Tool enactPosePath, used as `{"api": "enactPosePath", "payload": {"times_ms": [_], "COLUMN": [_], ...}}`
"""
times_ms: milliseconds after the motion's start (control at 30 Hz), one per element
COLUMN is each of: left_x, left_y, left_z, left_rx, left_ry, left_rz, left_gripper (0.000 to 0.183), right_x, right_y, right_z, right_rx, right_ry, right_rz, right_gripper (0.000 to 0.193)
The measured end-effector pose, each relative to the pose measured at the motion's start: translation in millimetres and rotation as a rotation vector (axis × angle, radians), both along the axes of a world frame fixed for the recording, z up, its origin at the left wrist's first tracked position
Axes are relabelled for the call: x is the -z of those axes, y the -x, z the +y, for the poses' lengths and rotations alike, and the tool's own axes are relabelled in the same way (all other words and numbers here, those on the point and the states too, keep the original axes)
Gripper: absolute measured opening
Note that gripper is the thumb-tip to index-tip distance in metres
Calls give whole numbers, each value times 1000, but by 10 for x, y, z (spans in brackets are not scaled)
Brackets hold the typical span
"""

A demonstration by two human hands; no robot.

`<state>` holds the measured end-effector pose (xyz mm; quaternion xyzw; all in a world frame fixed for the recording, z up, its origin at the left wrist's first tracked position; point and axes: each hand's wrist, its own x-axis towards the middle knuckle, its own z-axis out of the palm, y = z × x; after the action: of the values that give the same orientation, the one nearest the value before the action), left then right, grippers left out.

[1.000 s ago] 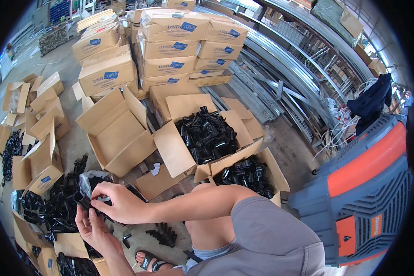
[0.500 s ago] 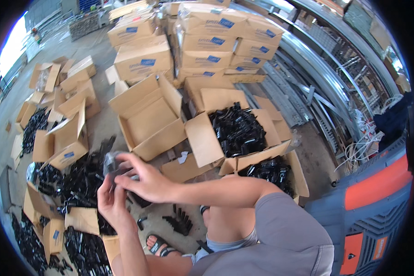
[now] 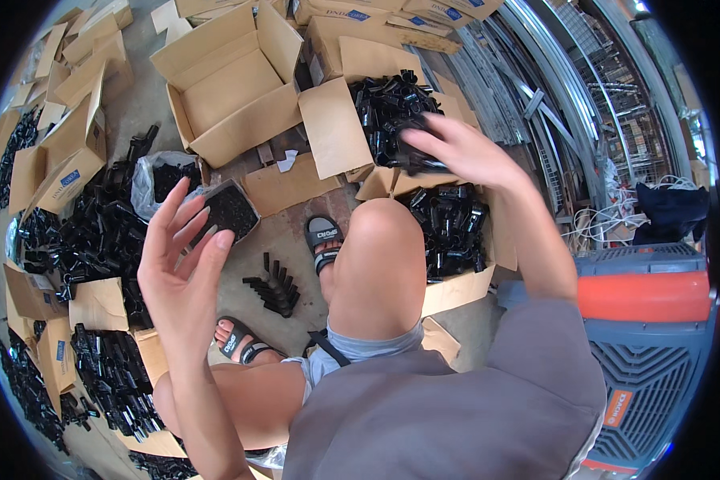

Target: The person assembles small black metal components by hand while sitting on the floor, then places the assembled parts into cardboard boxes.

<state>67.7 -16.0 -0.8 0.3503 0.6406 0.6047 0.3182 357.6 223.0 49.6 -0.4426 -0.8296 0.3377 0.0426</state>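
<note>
Left hand (image 3: 176, 268) hung empty, fingers apart. Right hand (image 3: 461, 150) hovered, blurred, over near right corner of cardboard carton (image 3: 334, 132); finger grip unclear. Low release onto black pipe fittings (image 3: 384, 94) seemed safest.

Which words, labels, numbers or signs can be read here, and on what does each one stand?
I do not copy wording, only place it:
White lettering: black strapped sandals.
Pale lettering: orange rectangular label on the grey plastic machine.
Blue printing: brown cardboard cartons at the top.
Too small to read: blue mark on brown cardboard box, lower left.
</note>
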Motion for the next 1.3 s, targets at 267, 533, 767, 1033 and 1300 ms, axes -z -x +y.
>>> {"api": "enactPosePath", "payload": {"times_ms": [267, 533, 767, 1033, 1300], "left_x": [36, 160, 121, 158, 15], "left_y": [97, 101, 253, 840, 1615], "left_z": [-9, 53, 12, -102, -1276], "left_rx": [44, -16, -151, -421, -277], "left_ry": [35, 23, -41, -198, 191], "left_rz": [-16, 32, -50, -114, 144], "left_gripper": [45, 27, 14, 17, 26], "right_x": [1266, 1649, 829, 1284, 3413], "right_y": [-2515, -2673, -971, 1785, 2426], "right_z": [29, -42, 91, -750, -1623], "right_rx": [237, 582, 460, -746, -808], "right_ry": [612, -289, -426, -94, -91], "right_rz": [-892, -532, 178, -118, -513], "right_gripper": [61, 36, 15, 25, 31]}}
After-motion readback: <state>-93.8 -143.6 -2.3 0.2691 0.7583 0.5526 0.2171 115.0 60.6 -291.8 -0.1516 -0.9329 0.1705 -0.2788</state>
